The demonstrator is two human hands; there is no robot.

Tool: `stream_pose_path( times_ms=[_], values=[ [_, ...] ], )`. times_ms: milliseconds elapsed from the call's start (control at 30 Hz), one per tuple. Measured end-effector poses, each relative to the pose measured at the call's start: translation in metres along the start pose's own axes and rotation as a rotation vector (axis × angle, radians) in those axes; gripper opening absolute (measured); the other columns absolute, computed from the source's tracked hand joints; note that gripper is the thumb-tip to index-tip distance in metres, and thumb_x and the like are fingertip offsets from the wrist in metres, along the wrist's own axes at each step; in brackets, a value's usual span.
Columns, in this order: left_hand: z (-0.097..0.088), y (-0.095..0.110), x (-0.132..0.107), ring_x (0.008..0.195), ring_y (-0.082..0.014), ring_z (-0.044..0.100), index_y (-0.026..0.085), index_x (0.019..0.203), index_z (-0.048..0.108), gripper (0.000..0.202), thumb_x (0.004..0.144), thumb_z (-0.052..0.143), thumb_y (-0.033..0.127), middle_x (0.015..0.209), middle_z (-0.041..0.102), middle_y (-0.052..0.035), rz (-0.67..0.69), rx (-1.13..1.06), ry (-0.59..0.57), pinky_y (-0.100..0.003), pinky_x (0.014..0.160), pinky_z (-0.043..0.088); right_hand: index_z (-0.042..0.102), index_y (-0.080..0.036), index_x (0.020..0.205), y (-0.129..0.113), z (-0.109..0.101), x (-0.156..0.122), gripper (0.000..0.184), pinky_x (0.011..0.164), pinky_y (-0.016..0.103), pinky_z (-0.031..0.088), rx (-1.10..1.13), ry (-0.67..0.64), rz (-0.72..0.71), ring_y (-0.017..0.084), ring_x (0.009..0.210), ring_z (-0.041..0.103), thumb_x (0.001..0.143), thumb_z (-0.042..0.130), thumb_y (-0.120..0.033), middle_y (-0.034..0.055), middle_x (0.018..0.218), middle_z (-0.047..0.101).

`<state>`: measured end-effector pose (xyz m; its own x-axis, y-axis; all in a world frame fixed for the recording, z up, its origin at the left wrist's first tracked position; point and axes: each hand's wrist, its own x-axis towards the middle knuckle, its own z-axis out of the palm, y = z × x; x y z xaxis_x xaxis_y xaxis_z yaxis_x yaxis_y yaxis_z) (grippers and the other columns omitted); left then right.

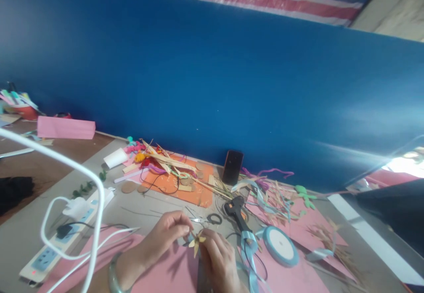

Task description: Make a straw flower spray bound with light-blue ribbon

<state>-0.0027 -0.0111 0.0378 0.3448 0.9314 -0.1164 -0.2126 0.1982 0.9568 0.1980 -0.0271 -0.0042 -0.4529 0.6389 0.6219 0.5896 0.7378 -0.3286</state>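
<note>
A small straw-coloured flower shape with pointed petals (196, 242) is between my hands, above pink paper (168, 268). My right hand (218, 257) is closed, its thumb and fingers gripping the flower shape from the right. My left hand (168, 231), with a pale bangle on the wrist, is pinched at the flower's upper left; what lies between its fingertips is too small to make out. Just beyond my fingers lie scissors (214, 219) with dark handles. To the right are a black glue gun (237, 213) and a spool of light blue ribbon (281, 246).
A white power strip (44, 260) with plugs and a looping white cable (99, 213) takes up the left side. An upright phone (232, 167) leans on the blue partition (212, 77). Straw strips and pipe cleaners cover an orange sheet (198, 196); more scraps lie right.
</note>
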Motion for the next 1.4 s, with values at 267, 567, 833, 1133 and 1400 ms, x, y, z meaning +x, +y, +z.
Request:
stream_pose_path(
  times_ms=[267,567,833,1133,1400],
  values=[
    [-0.0002,-0.001,0.0019,0.065,-0.0153,0.053,0.014,0.066,0.062,0.028,0.08,0.066,0.037,0.063,0.057,-0.0017,0.051,0.108,0.014,-0.028,0.068,0.041,0.056,-0.02,0.105,-0.0032,-0.0013,0.001,0.024,0.068,0.028,0.051,-0.012,-0.01,-0.064,0.018,0.076,0.066,0.091,0.042,-0.006,0.0092,0.095,0.069],
    [-0.0007,-0.0008,0.0031,0.066,-0.0161,0.053,0.015,0.065,0.063,0.046,0.089,0.051,0.052,0.065,0.058,-0.003,0.016,0.184,-0.008,-0.029,0.069,0.041,0.055,-0.022,0.097,-0.0009,0.0004,0.0014,0.021,0.065,0.027,0.05,0.0,-0.007,0.033,0.017,0.072,0.064,0.092,0.043,-0.005,0.0065,0.089,0.067],
    [-0.0032,-0.0033,0.0012,0.067,-0.0146,0.05,0.014,0.064,0.061,0.034,0.079,0.069,0.044,0.065,0.057,-0.0011,-0.011,0.159,-0.091,-0.027,0.067,0.039,0.053,-0.022,0.093,-0.0014,0.0016,0.0015,0.019,0.066,0.026,0.049,0.001,0.02,0.072,0.017,0.074,0.063,0.091,0.044,-0.006,0.0054,0.086,0.066],
    [-0.0007,-0.0038,0.0022,0.062,-0.014,0.047,0.014,0.064,0.064,0.037,0.077,0.07,0.048,0.06,0.055,0.0001,0.007,0.181,-0.09,-0.028,0.064,0.039,0.049,-0.023,0.084,-0.0063,0.0019,0.003,0.014,0.059,0.023,0.044,0.074,0.085,0.159,0.015,0.063,0.058,0.093,0.047,-0.013,-0.0001,0.071,0.057],
    [-0.0068,0.0031,0.0011,0.076,-0.0173,0.055,0.015,0.082,0.071,0.038,0.085,0.059,0.051,0.075,0.062,-0.0043,0.085,0.113,-0.024,-0.027,0.071,0.042,0.05,-0.023,0.083,-0.0068,0.0016,0.0043,0.017,0.057,0.022,0.043,0.118,-0.009,0.144,0.015,0.065,0.058,0.093,0.044,-0.01,0.0009,0.074,0.058]
  ],
)
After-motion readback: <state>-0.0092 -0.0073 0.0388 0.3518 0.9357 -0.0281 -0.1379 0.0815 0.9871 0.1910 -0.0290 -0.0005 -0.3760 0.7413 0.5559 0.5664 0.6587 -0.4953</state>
